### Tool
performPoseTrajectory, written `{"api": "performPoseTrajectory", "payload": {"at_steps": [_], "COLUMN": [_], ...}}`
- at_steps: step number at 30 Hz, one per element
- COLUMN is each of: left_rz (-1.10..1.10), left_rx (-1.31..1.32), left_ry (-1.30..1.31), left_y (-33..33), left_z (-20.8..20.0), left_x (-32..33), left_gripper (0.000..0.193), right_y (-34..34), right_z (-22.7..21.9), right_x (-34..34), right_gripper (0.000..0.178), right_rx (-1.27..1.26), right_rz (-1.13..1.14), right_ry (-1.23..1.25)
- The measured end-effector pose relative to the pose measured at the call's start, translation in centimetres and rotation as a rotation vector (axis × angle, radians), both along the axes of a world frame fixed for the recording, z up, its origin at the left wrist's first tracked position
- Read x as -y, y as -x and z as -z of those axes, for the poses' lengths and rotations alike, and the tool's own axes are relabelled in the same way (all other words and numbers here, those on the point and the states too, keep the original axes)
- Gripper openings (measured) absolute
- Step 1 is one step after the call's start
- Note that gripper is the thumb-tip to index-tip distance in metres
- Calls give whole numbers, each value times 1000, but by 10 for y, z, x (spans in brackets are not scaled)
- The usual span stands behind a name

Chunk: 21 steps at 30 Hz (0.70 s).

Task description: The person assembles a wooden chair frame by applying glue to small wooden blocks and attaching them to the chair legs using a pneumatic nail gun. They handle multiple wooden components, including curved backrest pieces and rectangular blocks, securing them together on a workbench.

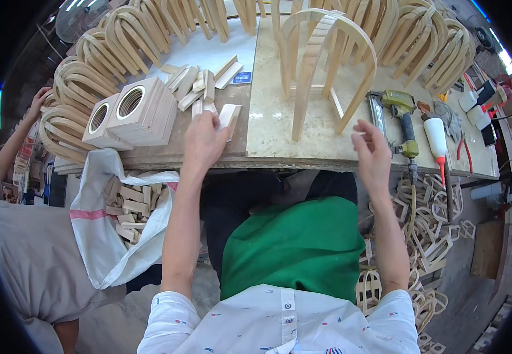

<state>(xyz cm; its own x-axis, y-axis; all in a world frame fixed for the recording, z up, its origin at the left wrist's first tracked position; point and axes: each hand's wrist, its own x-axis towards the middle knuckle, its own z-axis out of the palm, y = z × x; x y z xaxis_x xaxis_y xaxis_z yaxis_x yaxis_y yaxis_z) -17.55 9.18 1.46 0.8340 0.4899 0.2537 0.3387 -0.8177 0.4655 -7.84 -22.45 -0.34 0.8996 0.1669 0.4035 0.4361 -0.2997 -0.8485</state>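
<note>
My left hand (204, 140) reaches over the near edge of the workbench, its fingers closed against a small pale wooden block (229, 117) that stands tilted. Several more loose wooden blocks (186, 81) lie in a pile just beyond the fingers. On the right, my right hand (371, 152) hovers near the bench edge with bent fingers apart and nothing between them. Ahead of it stands an arched wooden frame (308, 65) on its legs, joined by low crosspieces. A green and black nail gun (402, 112) lies to the right of this hand.
Bent wooden arches (138, 35) line the far bench edge. Stacked square blocks with round holes (144, 115) sit left. A white sack (99, 242) holds wood pieces. Right: a white glue bottle (436, 137), red pliers (466, 154). Another person's arm (17, 138) is far left.
</note>
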Motion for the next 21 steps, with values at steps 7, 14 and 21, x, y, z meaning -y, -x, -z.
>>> {"api": "performPoseTrajectory", "payload": {"at_steps": [7,14,21], "left_rz": [463,515,700], "left_rx": [-302,-161,-71], "left_ry": [890,1195,571], "left_y": [35,9,-51], "left_z": [-29,-23,0], "left_x": [64,80,67], "left_gripper": [17,24,36], "right_y": [84,56,17], "right_z": [-27,-18,-21], "right_x": [-39,-29,-10], "right_gripper": [33,16,15], "right_rx": [335,417,326], "right_rz": [-406,-340,-210], "right_ry": [168,335,425]}}
